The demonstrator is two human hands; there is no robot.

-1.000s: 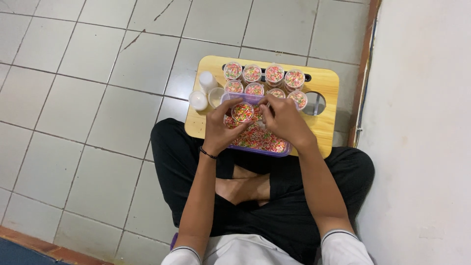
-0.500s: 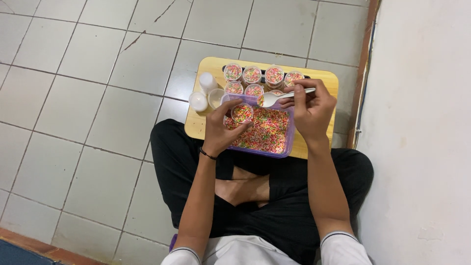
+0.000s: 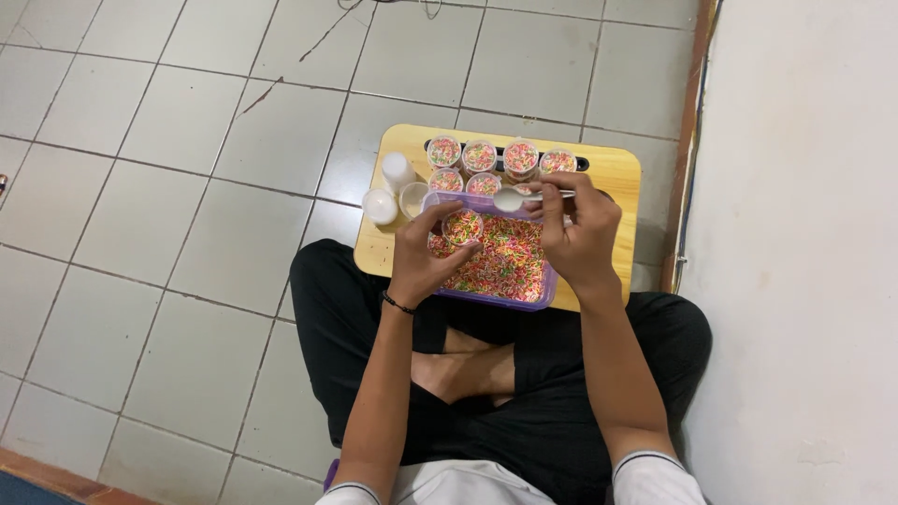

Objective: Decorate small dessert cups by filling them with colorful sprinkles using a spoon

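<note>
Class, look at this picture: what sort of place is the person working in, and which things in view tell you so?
Probably a room in a home, not a workshop: a grey tiled floor, a plain white wall, and a low wooden lap table at which the person sits cross-legged.

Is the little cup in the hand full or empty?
Full. The cup in the left hand shows colourful sprinkles up to its rim, held over the purple tub.

Left hand [image 3: 426, 257] covers the near-left part of the purple tub [image 3: 524, 297]; small cup [image 3: 462, 225] sides hidden by the fingers. Right hand [image 3: 582, 229] hides the spoon [image 3: 510, 198] handle's end and the board's [image 3: 613, 164] right middle. Rear cups [image 3: 500, 155] too small; contents possibly sprinkles. Person's torso cut off at bottom edge.
</note>
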